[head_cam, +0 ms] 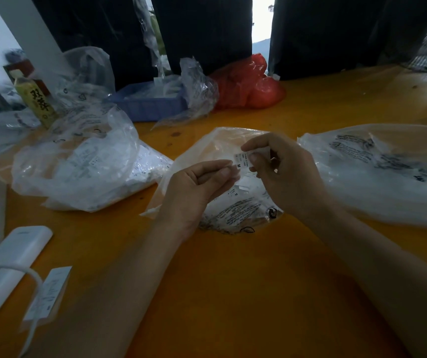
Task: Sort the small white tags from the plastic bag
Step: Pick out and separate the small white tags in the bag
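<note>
Orange table fills the view, dark curtains behind it on the far side. Both hands raised at center over a clear plastic bag lying flat on the table. Left hand curled, thumb and fingertips pinching the left end of a small white tag marked "M". Right hand curled too, thumb and forefinger pinching the tag's right end and top edge. Tag sits between the two hands, held above the bag, not touching the table. More white tags loose in the bag just under the hands; can't tell how many. Black printed text on the bag's near end, beside the right wrist.

Left: a fuller clear bag of white tags. Right: another clear printed bag, mostly flat. Far center: blue tray with crumpled clear plastic draped over it, red plastic bag just right of it. Far left: yellow-labelled bottle, tilted. Near left: white power bank with a white cable, and a white paper tag lying just beside it.
</note>
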Demonstrator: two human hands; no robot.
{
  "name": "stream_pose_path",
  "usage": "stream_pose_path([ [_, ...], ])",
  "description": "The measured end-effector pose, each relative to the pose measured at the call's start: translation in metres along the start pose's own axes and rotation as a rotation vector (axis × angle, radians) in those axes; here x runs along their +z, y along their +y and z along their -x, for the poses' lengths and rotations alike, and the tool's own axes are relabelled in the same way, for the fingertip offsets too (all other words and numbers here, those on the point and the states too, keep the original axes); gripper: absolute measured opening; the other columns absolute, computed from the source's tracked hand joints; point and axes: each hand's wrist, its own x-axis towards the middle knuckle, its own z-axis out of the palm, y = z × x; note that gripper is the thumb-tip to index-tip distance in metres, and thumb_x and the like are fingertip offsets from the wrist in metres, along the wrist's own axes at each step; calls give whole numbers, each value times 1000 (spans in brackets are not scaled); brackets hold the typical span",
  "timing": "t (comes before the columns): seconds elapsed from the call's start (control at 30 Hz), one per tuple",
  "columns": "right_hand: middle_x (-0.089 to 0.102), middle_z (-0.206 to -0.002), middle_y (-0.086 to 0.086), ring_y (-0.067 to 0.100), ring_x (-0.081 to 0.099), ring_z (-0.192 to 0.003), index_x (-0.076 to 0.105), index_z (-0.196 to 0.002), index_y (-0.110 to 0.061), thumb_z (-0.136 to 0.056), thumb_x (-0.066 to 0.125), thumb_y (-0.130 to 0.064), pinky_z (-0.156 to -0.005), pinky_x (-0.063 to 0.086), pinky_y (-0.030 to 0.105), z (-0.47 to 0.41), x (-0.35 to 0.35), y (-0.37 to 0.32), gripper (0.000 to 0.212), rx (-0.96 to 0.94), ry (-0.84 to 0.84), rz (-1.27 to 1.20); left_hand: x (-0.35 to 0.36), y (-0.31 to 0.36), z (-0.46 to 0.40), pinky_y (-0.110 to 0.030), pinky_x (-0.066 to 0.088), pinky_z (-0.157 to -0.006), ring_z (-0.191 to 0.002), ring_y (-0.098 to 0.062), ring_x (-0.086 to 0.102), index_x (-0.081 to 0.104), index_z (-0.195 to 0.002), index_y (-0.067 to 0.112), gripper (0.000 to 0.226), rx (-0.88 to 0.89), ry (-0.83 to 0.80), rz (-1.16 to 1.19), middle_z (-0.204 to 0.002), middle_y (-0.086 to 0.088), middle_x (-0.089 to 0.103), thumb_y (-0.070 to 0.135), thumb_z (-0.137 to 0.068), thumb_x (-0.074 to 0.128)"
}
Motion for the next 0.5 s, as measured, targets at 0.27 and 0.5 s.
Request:
stream_pose_path([
  [0.27, 58, -100, -26, -11, 56, -89, 66, -118, -29, -94, 68, -11, -73, 44, 8, 2, 3, 3, 30, -29, -78, 96, 0, 1, 2, -24, 63, -74, -94, -21, 80, 80, -105, 20, 16, 9, 66, -167, -97, -10, 82, 20, -89, 79],
  [0.5, 68, -91, -17, -5, 65, -85, 64, -108, -33, -89, 78, -31, -74, 54, 11, 4, 6, 0, 24, 229, 20, -77, 1, 5, 2, -21, 61, -64, -83, -13, 79, 82, -101, 22, 12, -17, 185, -141, -94, -3, 83, 19, -89, 80],
])
